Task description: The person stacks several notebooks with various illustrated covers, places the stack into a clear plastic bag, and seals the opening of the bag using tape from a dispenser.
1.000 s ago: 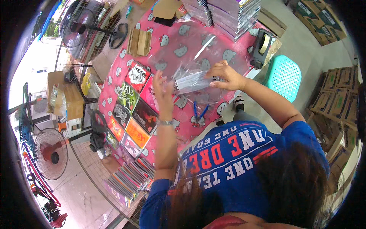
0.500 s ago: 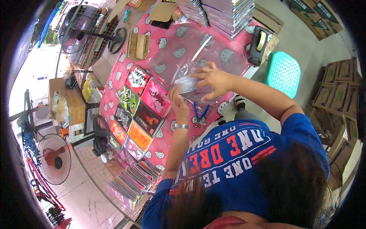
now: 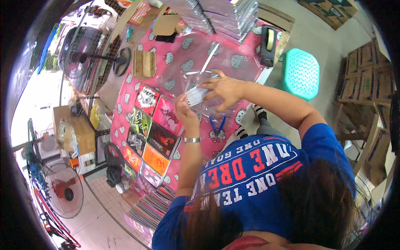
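A small pale bundle [image 3: 195,96], like a stack of white paper strips, is pinched at its near-left corner by my left hand [image 3: 187,114]. My right hand [image 3: 225,91] reaches over from the right, palm down, fingers bent and apart, the fingertips at the bundle's right edge. Beneath both hands lies a large clear plastic sheet or bag [image 3: 187,64], wrinkled and shiny. Blue-handled pliers [image 3: 217,126] rest on the table just below my hands. Left of my left hand are rows of notebooks with bright covers [image 3: 164,135].
The pink patterned tablecloth [image 3: 125,98] covers the table. Tall stacks of spiral-bound notebooks [image 3: 225,18], a tape dispenser [image 3: 268,46] and a wooden block [image 3: 144,63] stand farther off. More notebooks [image 3: 152,208] line the near left. A turquoise stool [image 3: 301,74] is at right.
The view has shifted slightly. The pale bundle now shows more fully between my hands, flatter and more spread. My left hand still grips its corner and my right hand stays over it.
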Available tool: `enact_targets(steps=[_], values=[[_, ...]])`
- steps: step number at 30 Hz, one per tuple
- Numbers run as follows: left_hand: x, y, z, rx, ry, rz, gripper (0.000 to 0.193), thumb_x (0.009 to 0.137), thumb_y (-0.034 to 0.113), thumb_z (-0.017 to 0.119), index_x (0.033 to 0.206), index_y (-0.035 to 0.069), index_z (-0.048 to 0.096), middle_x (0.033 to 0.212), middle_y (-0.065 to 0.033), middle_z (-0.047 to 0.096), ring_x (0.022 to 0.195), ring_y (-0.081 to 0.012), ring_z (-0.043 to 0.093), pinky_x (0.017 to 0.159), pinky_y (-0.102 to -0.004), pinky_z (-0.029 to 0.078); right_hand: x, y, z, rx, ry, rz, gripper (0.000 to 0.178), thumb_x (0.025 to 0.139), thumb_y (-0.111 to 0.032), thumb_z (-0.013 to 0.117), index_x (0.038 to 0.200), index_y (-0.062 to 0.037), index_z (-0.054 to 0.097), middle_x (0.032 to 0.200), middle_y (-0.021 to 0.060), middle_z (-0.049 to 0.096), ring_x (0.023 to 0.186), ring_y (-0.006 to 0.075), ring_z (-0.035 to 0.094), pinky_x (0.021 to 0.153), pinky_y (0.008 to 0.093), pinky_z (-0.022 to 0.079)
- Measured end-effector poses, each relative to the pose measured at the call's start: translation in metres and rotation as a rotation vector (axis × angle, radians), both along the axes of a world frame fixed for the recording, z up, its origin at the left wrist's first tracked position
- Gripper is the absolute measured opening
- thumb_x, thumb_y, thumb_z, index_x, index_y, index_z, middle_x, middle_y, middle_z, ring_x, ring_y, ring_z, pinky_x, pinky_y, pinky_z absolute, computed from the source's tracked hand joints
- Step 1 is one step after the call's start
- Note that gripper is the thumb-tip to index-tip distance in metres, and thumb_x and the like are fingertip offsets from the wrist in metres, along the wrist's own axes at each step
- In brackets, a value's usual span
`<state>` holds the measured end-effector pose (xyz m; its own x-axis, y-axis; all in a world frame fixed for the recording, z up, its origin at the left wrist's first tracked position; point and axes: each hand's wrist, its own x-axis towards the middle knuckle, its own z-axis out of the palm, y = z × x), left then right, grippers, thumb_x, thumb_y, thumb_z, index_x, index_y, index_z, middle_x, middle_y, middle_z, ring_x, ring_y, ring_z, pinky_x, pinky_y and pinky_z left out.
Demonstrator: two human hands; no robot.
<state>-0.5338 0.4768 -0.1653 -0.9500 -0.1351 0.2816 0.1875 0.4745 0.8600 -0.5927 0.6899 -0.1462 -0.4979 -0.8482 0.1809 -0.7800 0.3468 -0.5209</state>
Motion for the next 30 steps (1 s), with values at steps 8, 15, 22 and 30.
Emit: enact_targets(steps=[8,15,22,30], values=[[0.001,0.007,-0.012,-0.463,0.101,-0.226,0.049,0.094,0.039,0.048,0.113,-0.004,0.059,0.117,-0.0219,0.053,0.115,-0.0393,0.046,0.101,-0.0477,0.034,0.009,0.008,-0.009,-0.198,0.046,-0.159,0.053,0.067,-0.044,0.070,0.112,-0.0174,0.065,0.139,0.0162,0.043,0.132,0.0315,0.036,0.105,0.0606,0.017],[0.014,0.035,-0.012,-0.712,0.142,-0.252,0.072,0.085,0.061,0.048,0.135,0.009,0.045,0.131,-0.0304,0.039,0.129,-0.0463,0.030,0.108,-0.0546,0.022,-0.030,0.177,-0.159,-0.785,-0.450,-1.755,0.026,0.081,-0.023,0.070,0.085,0.0023,0.067,0.075,0.0126,0.067,0.066,0.0242,0.064,0.063,0.0372,0.050],[0.017,0.044,0.006,-0.890,0.012,-0.198,0.073,0.079,0.066,0.053,0.138,0.024,0.045,0.135,-0.0338,0.033,0.130,-0.0502,0.026,0.107,-0.0601,0.018,-0.021,0.149,-0.166,-1.271,-0.582,-1.582,0.021,0.084,-0.018,0.068,0.080,0.0022,0.067,0.069,0.0025,0.056,0.057,0.0113,0.051,0.052,0.0271,0.043],[0.017,0.041,-0.002,-0.781,-0.001,-0.175,0.065,0.079,0.054,0.061,0.135,0.023,0.049,0.134,-0.0315,0.035,0.131,-0.0477,0.027,0.109,-0.0573,0.018,-0.015,0.131,-0.187,-1.601,-0.929,-1.513,0.013,0.093,-0.009,0.055,0.081,-0.0051,0.052,0.080,0.0059,0.058,0.071,0.0164,0.057,0.070,0.0288,0.049]])
